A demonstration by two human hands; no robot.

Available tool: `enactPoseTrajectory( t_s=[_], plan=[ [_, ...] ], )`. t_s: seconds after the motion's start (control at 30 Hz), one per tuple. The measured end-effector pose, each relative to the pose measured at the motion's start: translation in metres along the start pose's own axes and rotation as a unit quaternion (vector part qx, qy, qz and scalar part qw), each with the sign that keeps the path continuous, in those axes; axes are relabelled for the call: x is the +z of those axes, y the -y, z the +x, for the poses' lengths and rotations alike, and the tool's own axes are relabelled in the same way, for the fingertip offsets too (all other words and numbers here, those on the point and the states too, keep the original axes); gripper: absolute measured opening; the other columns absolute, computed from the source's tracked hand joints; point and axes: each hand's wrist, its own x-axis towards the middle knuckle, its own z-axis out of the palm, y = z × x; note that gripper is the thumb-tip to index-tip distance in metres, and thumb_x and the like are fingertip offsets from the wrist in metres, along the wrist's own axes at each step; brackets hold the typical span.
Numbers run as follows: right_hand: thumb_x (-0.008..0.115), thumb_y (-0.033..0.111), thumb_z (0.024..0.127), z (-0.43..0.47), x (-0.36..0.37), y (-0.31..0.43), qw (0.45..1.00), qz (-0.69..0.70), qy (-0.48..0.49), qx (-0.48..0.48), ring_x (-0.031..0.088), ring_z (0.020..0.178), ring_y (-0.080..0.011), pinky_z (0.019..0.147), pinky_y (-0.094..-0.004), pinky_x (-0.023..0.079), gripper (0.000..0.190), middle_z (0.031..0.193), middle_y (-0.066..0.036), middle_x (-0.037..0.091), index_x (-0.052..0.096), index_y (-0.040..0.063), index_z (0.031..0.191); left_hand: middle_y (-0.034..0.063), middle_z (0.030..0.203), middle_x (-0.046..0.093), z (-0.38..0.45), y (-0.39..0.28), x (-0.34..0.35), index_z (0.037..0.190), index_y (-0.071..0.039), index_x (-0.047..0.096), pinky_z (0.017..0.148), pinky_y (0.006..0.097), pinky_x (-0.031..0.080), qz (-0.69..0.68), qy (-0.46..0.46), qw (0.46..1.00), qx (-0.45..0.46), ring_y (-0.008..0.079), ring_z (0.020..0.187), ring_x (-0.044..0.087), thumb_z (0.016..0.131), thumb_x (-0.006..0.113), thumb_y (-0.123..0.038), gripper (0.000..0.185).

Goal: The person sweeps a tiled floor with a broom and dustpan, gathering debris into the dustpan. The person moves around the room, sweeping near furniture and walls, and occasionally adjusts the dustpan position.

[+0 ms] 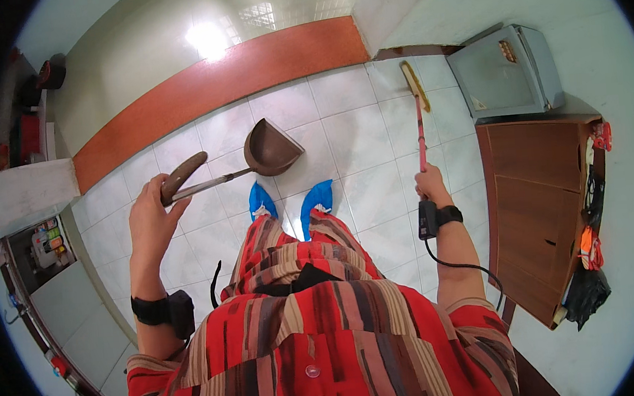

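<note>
My left hand point(154, 219) grips the top of a long-handled dustpan, whose brown plastic pan point(273, 148) is at the floor in front of my feet. Between them runs a thin metal shaft point(212, 184), with a curved brown handle point(185, 173) sticking out past my fingers. On the other side, my right hand point(432, 183) is closed around the pink stick of a broom point(420, 134). The broom's head point(413, 85), with yellowish bristles, is on the tiles near the far wall, well apart from the dustpan.
White floor tiles point(357, 139) run up to an orange-red skirting band point(230, 87). To the right stand a small grey refrigerator point(500, 74) and a brown wooden cabinet point(538, 203) with bags along its back edge. A tiled counter point(74, 301) borders the left. Blue shoe covers point(317, 201) are on my feet.
</note>
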Motion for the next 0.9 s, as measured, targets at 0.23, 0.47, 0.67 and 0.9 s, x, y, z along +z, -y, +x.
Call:
enactPoseTrajectory(
  t_s=[0.23,0.47,0.67,0.9],
  plan=[
    [0.051,0.007,0.072,-0.043,0.051,-0.022,0.983,-0.174,0.050,-0.028,0.060,0.075,-0.0409,0.068,-0.0443,0.049,0.045,0.085,-0.026,0.059,0.042,-0.005,0.114,0.0115,0.082,0.061,0.016,-0.006,0.009,0.091,-0.006,0.052,0.059,0.0372,0.046,0.034,0.025,0.997,0.062,0.0307,0.067,0.059,0.082,0.060,-0.018,0.017],
    [0.046,0.005,0.074,-0.141,0.068,-0.003,0.964,-0.223,0.110,-0.091,0.060,0.080,-0.0402,0.070,-0.0438,0.048,0.057,0.086,-0.028,0.060,0.033,-0.004,0.129,0.0140,0.068,0.060,0.047,-0.023,-0.005,0.087,-0.005,0.052,0.057,0.0414,0.045,0.097,0.090,0.988,0.079,0.0322,0.064,0.058,0.084,0.058,-0.025,0.021],
    [0.049,0.006,0.074,-0.166,0.035,0.001,0.978,-0.158,0.131,-0.042,0.059,0.080,-0.0396,0.069,-0.0432,0.047,0.057,0.085,-0.025,0.060,0.037,0.004,0.129,0.0142,0.067,0.061,0.055,-0.024,0.001,0.090,-0.005,0.055,0.057,0.0421,0.045,0.076,0.093,0.988,0.097,0.0329,0.064,0.059,0.083,0.057,-0.024,0.020],
    [0.045,0.004,0.074,-0.118,0.062,-0.013,0.954,-0.252,0.091,-0.131,0.057,0.085,-0.0428,0.074,-0.0446,0.047,0.059,0.089,-0.029,0.059,0.034,0.001,0.132,0.0160,0.070,0.059,0.063,-0.018,0.000,0.091,-0.005,0.055,0.059,0.0408,0.044,0.061,0.059,0.990,0.111,0.0333,0.066,0.058,0.081,0.060,-0.020,0.019]
  ],
)
